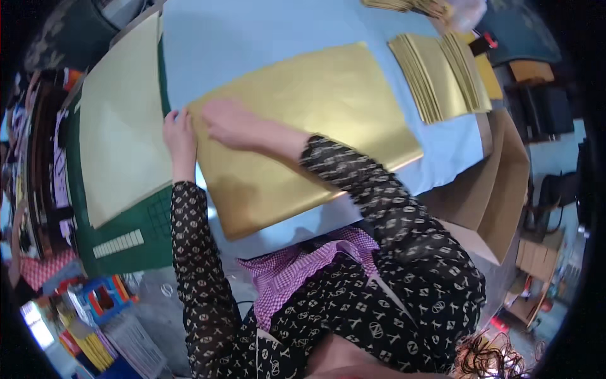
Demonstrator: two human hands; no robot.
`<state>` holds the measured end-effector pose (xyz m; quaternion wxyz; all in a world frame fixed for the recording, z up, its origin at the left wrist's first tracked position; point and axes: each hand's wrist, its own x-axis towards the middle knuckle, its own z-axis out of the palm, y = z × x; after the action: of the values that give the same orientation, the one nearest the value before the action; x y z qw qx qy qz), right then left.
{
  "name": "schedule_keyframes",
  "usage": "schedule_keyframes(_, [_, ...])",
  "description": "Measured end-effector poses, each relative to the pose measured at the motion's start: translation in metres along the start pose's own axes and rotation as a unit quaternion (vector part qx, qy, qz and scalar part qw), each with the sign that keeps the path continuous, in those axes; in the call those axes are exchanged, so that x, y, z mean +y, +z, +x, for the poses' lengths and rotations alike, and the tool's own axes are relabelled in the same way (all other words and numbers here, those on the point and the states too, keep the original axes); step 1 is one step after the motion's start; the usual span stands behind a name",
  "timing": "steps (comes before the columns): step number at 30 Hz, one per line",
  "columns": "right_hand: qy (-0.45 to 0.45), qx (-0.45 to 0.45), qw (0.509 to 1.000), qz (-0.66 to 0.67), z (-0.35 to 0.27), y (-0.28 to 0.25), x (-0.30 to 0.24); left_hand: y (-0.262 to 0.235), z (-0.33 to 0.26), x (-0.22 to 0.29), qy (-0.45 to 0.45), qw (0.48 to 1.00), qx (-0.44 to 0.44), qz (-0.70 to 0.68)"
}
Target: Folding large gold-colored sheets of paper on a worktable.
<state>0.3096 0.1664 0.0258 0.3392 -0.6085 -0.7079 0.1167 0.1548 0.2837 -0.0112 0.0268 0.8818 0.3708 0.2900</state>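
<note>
A large sheet of shiny gold paper (303, 95) lies on a pale blue cloth or sheet at the middle of the table. At the gold sheet's left edge, my left hand (180, 139) has its fingers bent over and closed on the margin. My right hand (230, 123) lies on top of the gold sheet, close to that same edge, with the arm reaching across from the right. Motion smears its fingers, so their shape is hard to make out. Light creases and a soft shadow show on the sheet near my arms.
Pale cream sheets (123, 120) lie on a green cutting mat (139, 221) at the left, beside a strip of white labels (118, 244). Folded gold paper stacks (435, 76) sit at the far right. An open cardboard box (486, 189) stands beyond the right table edge.
</note>
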Motion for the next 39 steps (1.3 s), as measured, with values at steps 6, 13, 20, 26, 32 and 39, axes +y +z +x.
schedule_keyframes(6, [-0.024,-0.005,0.995,-0.101,-0.024,0.016,0.014,0.009,0.007,0.023,0.038,0.999,0.006,-0.009])
schedule_keyframes(13, [0.143,-0.042,0.984,-0.102,-0.049,-0.077,0.064,-0.003,-0.002,-0.001,0.013,1.000,-0.007,0.007])
schedule_keyframes(20, [0.282,0.048,0.909,-0.303,-0.144,-0.186,0.204,0.006,0.005,0.008,0.024,1.000,-0.013,0.002])
schedule_keyframes(26, [0.322,-0.024,0.892,-0.316,-0.121,-0.193,0.168,0.001,-0.002,-0.012,-0.008,1.000,-0.009,-0.015])
schedule_keyframes(32, [0.140,0.035,0.976,-0.161,-0.104,-0.114,0.141,0.005,0.009,0.012,0.024,1.000,0.009,-0.007])
schedule_keyframes(39, [0.151,0.008,0.945,-0.291,-0.126,-0.143,0.176,-0.001,0.004,0.011,0.008,1.000,0.022,0.017])
